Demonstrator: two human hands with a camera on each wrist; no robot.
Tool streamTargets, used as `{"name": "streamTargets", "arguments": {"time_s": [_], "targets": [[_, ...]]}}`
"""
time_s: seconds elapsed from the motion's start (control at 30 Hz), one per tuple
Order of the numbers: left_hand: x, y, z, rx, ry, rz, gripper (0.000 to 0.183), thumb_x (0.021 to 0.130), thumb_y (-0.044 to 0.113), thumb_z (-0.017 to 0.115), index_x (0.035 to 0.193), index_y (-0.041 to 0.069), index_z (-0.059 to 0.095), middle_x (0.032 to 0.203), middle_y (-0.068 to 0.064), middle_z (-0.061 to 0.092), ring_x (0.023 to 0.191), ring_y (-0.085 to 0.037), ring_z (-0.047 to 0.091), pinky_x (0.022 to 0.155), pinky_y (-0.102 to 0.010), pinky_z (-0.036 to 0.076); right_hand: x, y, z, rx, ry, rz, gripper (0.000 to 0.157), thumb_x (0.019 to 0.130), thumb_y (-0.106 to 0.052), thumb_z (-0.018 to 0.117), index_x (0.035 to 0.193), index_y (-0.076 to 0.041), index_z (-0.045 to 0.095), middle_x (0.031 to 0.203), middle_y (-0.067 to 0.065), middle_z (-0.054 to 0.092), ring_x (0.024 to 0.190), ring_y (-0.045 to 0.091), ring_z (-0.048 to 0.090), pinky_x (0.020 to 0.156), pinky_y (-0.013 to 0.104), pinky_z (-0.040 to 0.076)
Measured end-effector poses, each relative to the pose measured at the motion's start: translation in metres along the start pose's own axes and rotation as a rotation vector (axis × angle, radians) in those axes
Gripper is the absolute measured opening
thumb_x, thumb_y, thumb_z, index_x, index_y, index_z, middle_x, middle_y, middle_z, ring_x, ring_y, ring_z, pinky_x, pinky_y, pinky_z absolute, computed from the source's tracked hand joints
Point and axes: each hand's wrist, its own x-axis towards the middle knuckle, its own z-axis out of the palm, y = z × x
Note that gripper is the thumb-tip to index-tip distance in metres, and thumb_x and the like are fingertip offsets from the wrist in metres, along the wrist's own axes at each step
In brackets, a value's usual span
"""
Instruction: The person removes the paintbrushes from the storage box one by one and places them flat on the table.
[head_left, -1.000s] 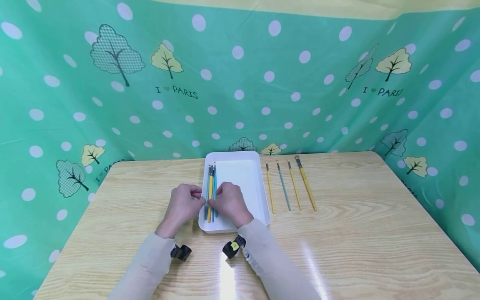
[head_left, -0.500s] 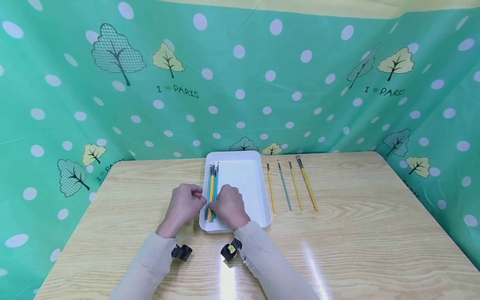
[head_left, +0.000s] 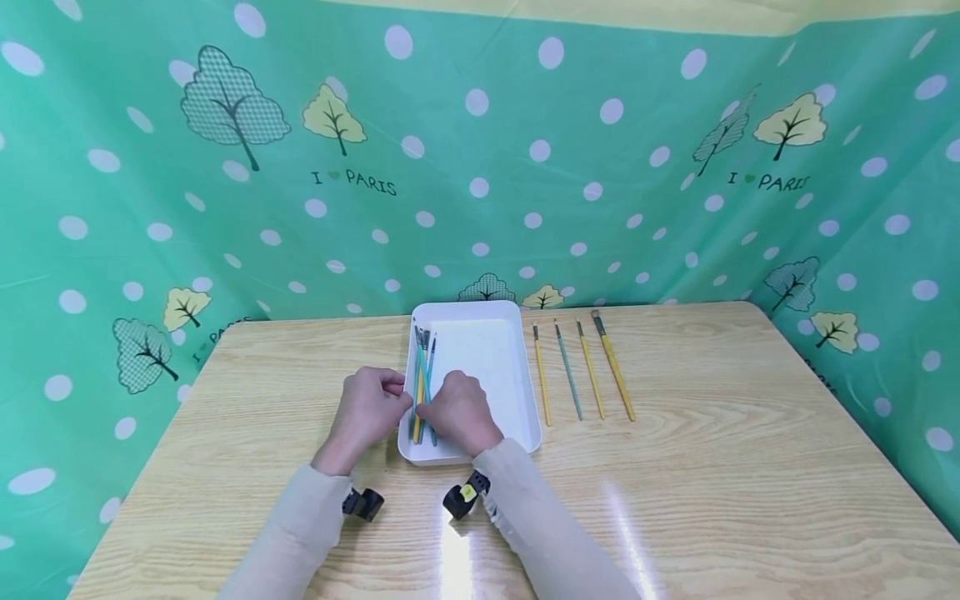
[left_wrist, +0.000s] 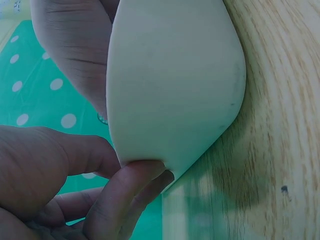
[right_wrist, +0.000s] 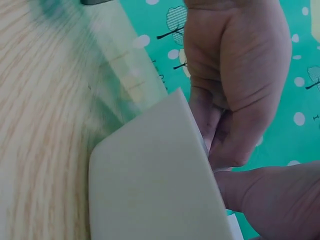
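Note:
A shallow white tray (head_left: 467, 311) stands at the table's back edge, with several paintbrushes along its left side. My left hand (head_left: 371, 407) pinches the tray's left wall, thumb inside and fingers outside; the left wrist view shows those fingers (left_wrist: 125, 192) curled on the white wall (left_wrist: 172, 85). Inside the tray, my right hand (head_left: 461, 410) pinches a teal paintbrush (head_left: 423, 367) that slants across a yellow paintbrush (head_left: 417, 431). From the right wrist, my right hand (right_wrist: 245, 70) reaches down behind the tray wall, which hides the fingertips and the brushes.
Right of the tray lie a short yellow paintbrush (head_left: 542, 379), a teal paintbrush (head_left: 568, 372), a thin yellow paintbrush (head_left: 591, 372) and a thicker yellow paintbrush (head_left: 617, 371), spaced apart on the wooden table (head_left: 720, 467). A green dotted cloth (head_left: 480, 167) hangs behind the table.
The brushes in the tray lay nearly parallel; now a teal one slants with its tip leftward over the others. My right hand has shifted slightly among them, while the left hand stays put.

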Motion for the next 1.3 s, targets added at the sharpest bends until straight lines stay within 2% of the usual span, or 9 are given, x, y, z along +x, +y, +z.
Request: {"name": "streamTargets", "arguments": {"time_s": [0.23, 0.37, 0.53, 0.8, 1.07, 1.17, 1.3], "targets": [[0.000, 0.000, 0.000, -0.004, -0.001, 0.000, 0.031, 0.086, 0.004, 0.063, 0.114, -0.007, 0.072, 0.096, -0.016, 0.075, 0.077, -0.017, 0.068, 0.064, -0.027, 0.056, 0.000, 0.004, -0.007, 0.026, -0.028, -0.006, 0.025, 0.089, -0.027, 0.076, 0.074, -0.008, 0.066, 0.063, 0.003, 0.063, 0.053, 0.013, 0.057, 0.045, 0.023, 0.040], [-0.001, 0.001, 0.001, -0.006, -0.005, -0.011, 0.030, 0.087, 0.004, 0.063, 0.114, -0.007, 0.072, 0.097, -0.016, 0.075, 0.078, -0.017, 0.068, 0.065, -0.027, 0.057, -0.001, 0.007, -0.013, 0.062, -0.021, -0.023, 0.026, 0.089, -0.026, 0.076, 0.071, -0.010, 0.068, 0.062, 0.002, 0.062, 0.057, 0.013, 0.056, 0.050, 0.024, 0.041], [-0.001, 0.002, 0.002, -0.011, -0.012, -0.033, 0.031, 0.089, 0.004, 0.063, 0.116, -0.006, 0.072, 0.098, -0.015, 0.074, 0.079, -0.018, 0.068, 0.067, -0.027, 0.058, -0.002, 0.015, -0.025, 0.103, 0.004, -0.045, 0.020, 0.087, -0.022, 0.079, 0.075, -0.009, 0.069, 0.061, 0.003, 0.066, 0.057, 0.014, 0.060, 0.053, 0.024, 0.043], [-0.001, 0.002, 0.001, -0.009, -0.006, -0.021, 0.030, 0.088, 0.004, 0.062, 0.115, -0.006, 0.072, 0.098, -0.016, 0.074, 0.079, -0.018, 0.068, 0.068, -0.028, 0.058, -0.001, 0.023, -0.048, 0.167, -0.016, -0.022, 0.018, 0.087, -0.017, 0.078, 0.092, -0.007, 0.064, 0.081, 0.008, 0.068, 0.062, 0.018, 0.067, 0.057, 0.028, 0.052], [0.000, 0.000, 0.002, -0.009, 0.001, 0.006, 0.030, 0.088, 0.003, 0.061, 0.114, -0.008, 0.072, 0.096, -0.017, 0.074, 0.077, -0.018, 0.069, 0.068, -0.029, 0.059, 0.002, 0.029, -0.058, 0.206, 0.006, -0.030, 0.017, 0.093, -0.021, 0.071, 0.091, -0.006, 0.062, 0.078, 0.008, 0.071, 0.059, 0.017, 0.069, 0.059, 0.031, 0.059], [0.000, 0.001, 0.002, -0.007, 0.000, 0.002, 0.030, 0.088, 0.003, 0.061, 0.114, -0.007, 0.072, 0.096, -0.017, 0.074, 0.077, -0.018, 0.068, 0.067, -0.028, 0.058, 0.003, 0.029, -0.062, 0.203, -0.001, -0.013, 0.015, 0.095, -0.020, 0.067, 0.093, -0.007, 0.062, 0.076, 0.007, 0.073, 0.060, 0.016, 0.067, 0.060, 0.030, 0.057], [-0.002, 0.002, 0.001, 0.005, 0.000, -0.012, 0.031, 0.089, 0.004, 0.061, 0.116, -0.006, 0.072, 0.096, -0.016, 0.074, 0.077, -0.018, 0.068, 0.065, -0.027, 0.056, 0.001, 0.028, -0.065, 0.144, -0.035, 0.021, 0.012, 0.098, -0.021, 0.064, 0.097, -0.009, 0.063, 0.076, 0.004, 0.076, 0.064, 0.016, 0.065, 0.060, 0.027, 0.049]]}}
